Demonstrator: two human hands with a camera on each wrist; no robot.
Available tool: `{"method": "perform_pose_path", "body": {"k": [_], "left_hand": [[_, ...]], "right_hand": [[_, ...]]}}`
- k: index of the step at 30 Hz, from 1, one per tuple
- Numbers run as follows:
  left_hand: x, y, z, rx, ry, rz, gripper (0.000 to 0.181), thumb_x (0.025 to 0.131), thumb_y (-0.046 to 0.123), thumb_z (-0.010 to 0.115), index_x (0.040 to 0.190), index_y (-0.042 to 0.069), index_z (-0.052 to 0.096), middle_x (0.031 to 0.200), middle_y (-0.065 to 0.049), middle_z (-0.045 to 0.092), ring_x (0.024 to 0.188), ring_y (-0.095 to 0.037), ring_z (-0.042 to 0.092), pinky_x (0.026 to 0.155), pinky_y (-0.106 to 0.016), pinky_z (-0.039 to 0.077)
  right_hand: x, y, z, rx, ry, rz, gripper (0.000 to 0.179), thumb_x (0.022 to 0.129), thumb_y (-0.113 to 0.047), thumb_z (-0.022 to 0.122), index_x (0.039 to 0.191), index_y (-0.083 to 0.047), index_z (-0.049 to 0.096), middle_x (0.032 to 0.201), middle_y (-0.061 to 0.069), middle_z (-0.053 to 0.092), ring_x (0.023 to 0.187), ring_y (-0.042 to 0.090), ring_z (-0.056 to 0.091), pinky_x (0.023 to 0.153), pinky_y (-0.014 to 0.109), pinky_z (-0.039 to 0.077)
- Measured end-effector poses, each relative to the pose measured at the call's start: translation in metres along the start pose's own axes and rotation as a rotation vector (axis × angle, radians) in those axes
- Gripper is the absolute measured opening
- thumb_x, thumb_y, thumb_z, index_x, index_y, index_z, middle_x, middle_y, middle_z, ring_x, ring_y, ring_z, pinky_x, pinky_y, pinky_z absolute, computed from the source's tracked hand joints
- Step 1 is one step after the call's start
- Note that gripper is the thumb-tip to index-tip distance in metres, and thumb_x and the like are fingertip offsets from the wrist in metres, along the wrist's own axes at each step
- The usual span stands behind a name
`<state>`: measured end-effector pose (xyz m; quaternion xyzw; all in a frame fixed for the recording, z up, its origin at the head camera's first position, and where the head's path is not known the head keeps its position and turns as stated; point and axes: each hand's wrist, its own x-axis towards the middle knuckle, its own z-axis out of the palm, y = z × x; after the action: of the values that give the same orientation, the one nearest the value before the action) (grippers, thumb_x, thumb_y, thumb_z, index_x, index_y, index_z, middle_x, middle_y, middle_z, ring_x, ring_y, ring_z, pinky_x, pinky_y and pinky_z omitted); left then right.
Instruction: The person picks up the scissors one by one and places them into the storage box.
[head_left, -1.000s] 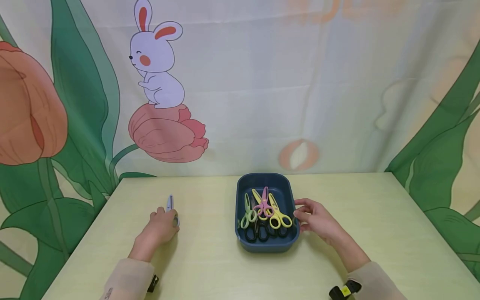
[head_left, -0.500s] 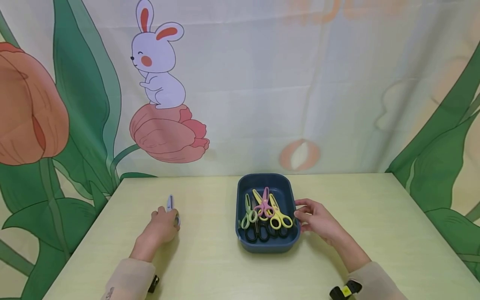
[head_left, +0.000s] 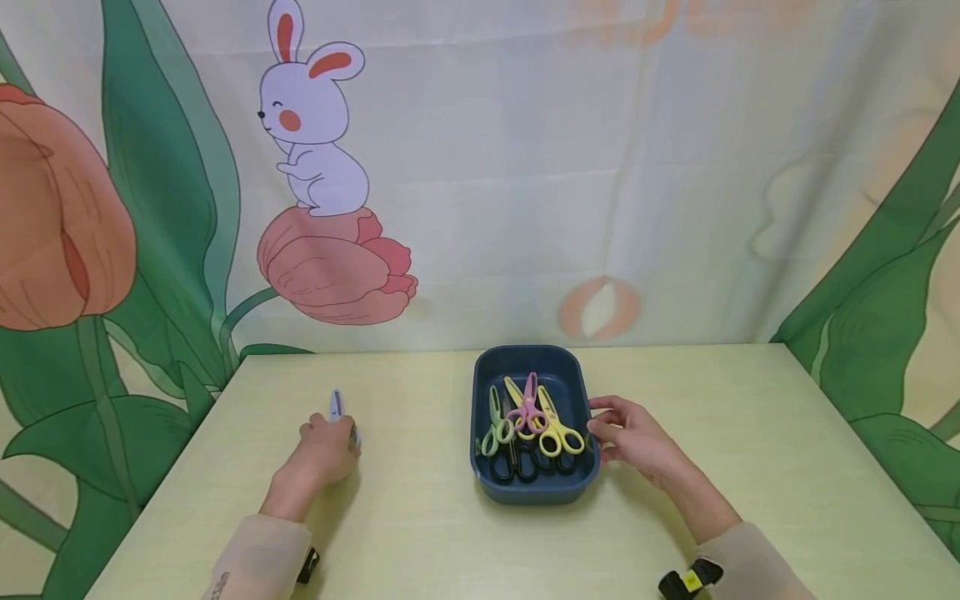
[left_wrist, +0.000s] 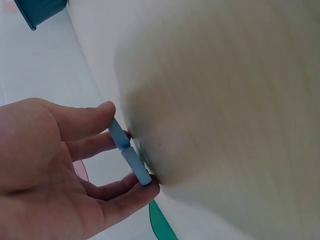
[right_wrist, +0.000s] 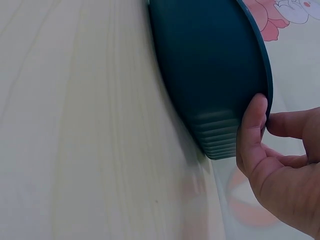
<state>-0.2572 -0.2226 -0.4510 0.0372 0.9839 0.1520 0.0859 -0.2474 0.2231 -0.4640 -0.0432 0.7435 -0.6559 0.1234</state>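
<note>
My left hand (head_left: 324, 450), on the left of the table, pinches a pair of light blue scissors (head_left: 337, 406) by the handles. Their blades point away toward the back edge. In the left wrist view the thumb and fingertips hold the blue handle loops (left_wrist: 134, 165) edge-on, close over the tabletop; the blades are hidden there. Toward the right, my right hand (head_left: 633, 437) grips the right side of a dark blue bin (head_left: 536, 493) at its rim. Thumb and fingers meet the bin wall (right_wrist: 210, 65) in the right wrist view.
Inside the bin lie green scissors (head_left: 495, 429), pink scissors (head_left: 530, 408), yellow scissors (head_left: 558, 433) and several black-handled ones (head_left: 527, 473). The pale wooden table (head_left: 420, 533) ends at a printed curtain (head_left: 487, 208) with a rabbit and tulips.
The light blue scissors have turned slightly, their tip swinging a little to the left. Both hands and the bin stay in place.
</note>
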Motion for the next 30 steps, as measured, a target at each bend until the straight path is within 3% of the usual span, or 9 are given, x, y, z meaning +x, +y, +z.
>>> {"method": "perform_pose_path", "body": {"k": [12, 20, 30], "left_hand": [[-0.003, -0.001, -0.004, -0.046, 0.016, -0.022, 0.042, 0.099, 0.015, 0.06, 0.135, -0.007, 0.055, 0.115, -0.035, 0.048, 0.104, -0.048, 0.049, 0.083, -0.059, 0.05], [-0.005, 0.002, -0.003, -0.071, 0.03, 0.014, 0.043, 0.101, 0.015, 0.059, 0.137, -0.009, 0.053, 0.117, -0.036, 0.047, 0.1, -0.043, 0.052, 0.081, -0.056, 0.052], [-0.005, 0.013, -0.003, -0.036, 0.077, 0.043, 0.043, 0.101, 0.012, 0.059, 0.136, -0.011, 0.051, 0.114, -0.036, 0.045, 0.103, -0.045, 0.049, 0.079, -0.055, 0.052]], "right_hand": [[-0.001, -0.001, 0.001, -0.005, 0.001, -0.004, 0.043, 0.104, -0.001, 0.056, 0.142, 0.012, 0.042, 0.107, 0.024, 0.055, 0.079, 0.021, 0.062, 0.064, 0.03, 0.058], [0.0, -0.002, 0.001, 0.0, 0.0, -0.001, 0.042, 0.104, 0.0, 0.054, 0.142, 0.013, 0.041, 0.106, 0.022, 0.055, 0.078, 0.021, 0.061, 0.063, 0.029, 0.057], [-0.001, -0.004, 0.002, 0.002, 0.001, 0.003, 0.043, 0.104, 0.0, 0.055, 0.143, 0.013, 0.041, 0.109, 0.025, 0.055, 0.078, 0.02, 0.061, 0.062, 0.029, 0.057]]}}
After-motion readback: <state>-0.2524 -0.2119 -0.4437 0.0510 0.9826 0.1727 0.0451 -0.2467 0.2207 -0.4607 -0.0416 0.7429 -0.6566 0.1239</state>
